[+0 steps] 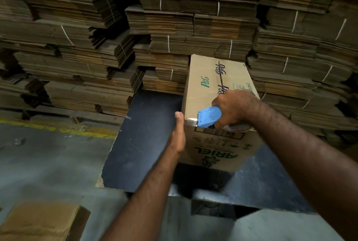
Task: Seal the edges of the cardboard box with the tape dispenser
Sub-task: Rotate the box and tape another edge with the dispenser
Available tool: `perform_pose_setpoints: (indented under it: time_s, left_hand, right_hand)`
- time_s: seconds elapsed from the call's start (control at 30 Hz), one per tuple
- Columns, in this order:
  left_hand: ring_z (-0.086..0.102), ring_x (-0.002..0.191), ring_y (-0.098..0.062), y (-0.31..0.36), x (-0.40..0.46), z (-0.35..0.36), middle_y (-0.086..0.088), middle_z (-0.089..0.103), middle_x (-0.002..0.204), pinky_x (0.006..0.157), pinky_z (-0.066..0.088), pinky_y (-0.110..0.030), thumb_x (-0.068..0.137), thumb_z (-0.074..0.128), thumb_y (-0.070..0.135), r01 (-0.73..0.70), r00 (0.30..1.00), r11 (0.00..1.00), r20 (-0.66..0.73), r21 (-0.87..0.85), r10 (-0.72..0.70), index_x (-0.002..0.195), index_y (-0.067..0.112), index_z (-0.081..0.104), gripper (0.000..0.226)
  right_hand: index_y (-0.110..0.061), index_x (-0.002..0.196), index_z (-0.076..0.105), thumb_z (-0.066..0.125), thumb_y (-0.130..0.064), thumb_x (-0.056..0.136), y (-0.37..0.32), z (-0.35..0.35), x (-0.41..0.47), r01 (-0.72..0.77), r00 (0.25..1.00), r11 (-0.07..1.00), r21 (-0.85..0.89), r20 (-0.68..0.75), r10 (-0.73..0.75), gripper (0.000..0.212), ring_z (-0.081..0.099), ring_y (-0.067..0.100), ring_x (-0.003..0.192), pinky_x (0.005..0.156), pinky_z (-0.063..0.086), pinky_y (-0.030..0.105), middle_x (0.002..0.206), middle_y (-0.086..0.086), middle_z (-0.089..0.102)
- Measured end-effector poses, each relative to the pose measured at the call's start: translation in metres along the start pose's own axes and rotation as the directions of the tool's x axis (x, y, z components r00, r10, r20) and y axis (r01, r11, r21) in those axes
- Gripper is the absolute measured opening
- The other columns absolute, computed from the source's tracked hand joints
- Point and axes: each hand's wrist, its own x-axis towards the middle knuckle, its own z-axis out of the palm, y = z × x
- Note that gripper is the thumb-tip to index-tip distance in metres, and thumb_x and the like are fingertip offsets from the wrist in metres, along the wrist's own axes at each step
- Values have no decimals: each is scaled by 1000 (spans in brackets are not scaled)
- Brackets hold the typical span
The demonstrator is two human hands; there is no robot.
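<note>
Stacks (81, 50) of flattened, banded cardboard, walling the back and both sides of the view; the box's far end sits close against them, so any push forward has little room.

Desk (143, 136), dark and scuffed, its left corner chipped. Carries the box near the right side.

Box (205, 85), printed carton, upright, top flaps shut, centre seam dark and seemingly untaped. Judged risk: with the seam still loose, pressure at the near edge may lift or spread a flap, leaving the tape wrinkled or bridging a gap.

Right hand (235, 108), grip closed around the dispenser's handle, held at the box's top near edge.

Left hand (178, 134), fingers straight, pressed flat to the box's left side near the front corner. Judged risk: if this brace slackens, the box slides on the smooth desk under the pull.

Dispenser (208, 117), blue, nose on the near top corner; its roll is mostly hidden. Judged risk: a tilted nose would run the strip off the edge.

Tape (190, 120), short shiny patch at that corner. Poor first stick means peeling.
</note>
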Motion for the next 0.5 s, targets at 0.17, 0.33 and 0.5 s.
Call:
perform_pose_setpoints:
  time_s: [0.17, 0.33, 0.5]
  left_hand:
    - [23, 150, -13, -7, 16, -29, -3, 31, 161, 124, 15, -35, 90, 49, 23, -530, 834, 598, 242, 601, 495, 156, 15, 30, 69]
    - [50, 136, -26, -13, 38, -38, -12, 58, 141, 115, 38, -50, 78, 73, 6, -675, 607, 100, 473, 731, 639, 142, 6, 51, 67]
    - [56, 131, -27, -16, 47, -44, -10, 61, 139, 113, 40, -47, 83, 75, 1, -680, 526, -37, 523, 732, 671, 136, 8, 59, 55]
  right_hand:
    - [-30, 119, 58, 65, -71, 69, -4, -3, -5, -13, 1000, 1000, -12, 20, 14, 65, 59, 17, 90, 80, 52, 40, 94, -7, 60]
    - [-30, 117, 59, 63, -69, 73, -6, -6, -10, -18, 1000, 999, -50, 8, 18, 59, 55, 17, 84, 76, 50, 37, 88, -7, 55]
    - [-33, 120, 56, 56, -74, 74, 11, 4, -23, -4, 999, 999, -44, -47, 2, 62, 56, 17, 81, 67, 48, 34, 88, -6, 57]
